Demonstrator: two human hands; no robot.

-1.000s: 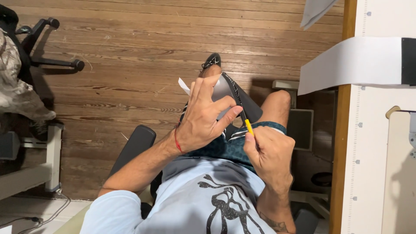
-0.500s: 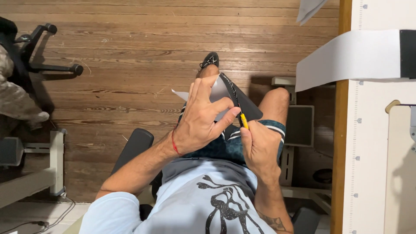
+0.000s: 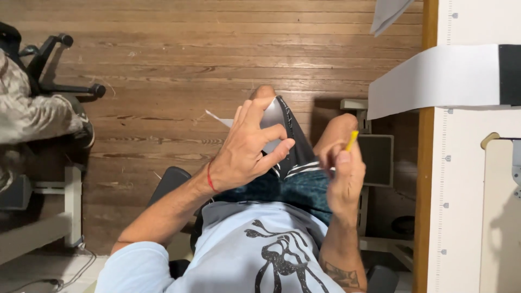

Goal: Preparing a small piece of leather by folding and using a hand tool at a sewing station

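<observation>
I sit on a chair and look down at my lap. My left hand [image 3: 247, 146] grips a white sheet of paper [image 3: 271, 116] that rests on my left thigh, thumb pressed against its near side. A corner of the sheet [image 3: 217, 118] sticks out to the left of my fingers. My right hand [image 3: 344, 173] is closed around a yellow pencil [image 3: 351, 140], its tip pointing up and away from the paper, over my right knee. A red string circles my left wrist.
A white work table [image 3: 467, 217] with a ruled wooden edge runs down the right side, with a white strip of paper [image 3: 434, 78] lying across it. An office chair base [image 3: 59, 65] stands at the upper left. A dark box [image 3: 377, 160] sits under the table.
My right hand has lifted the pencil off the paper and swung to the right, over my right knee. My left hand still holds the sheet on my thigh.
</observation>
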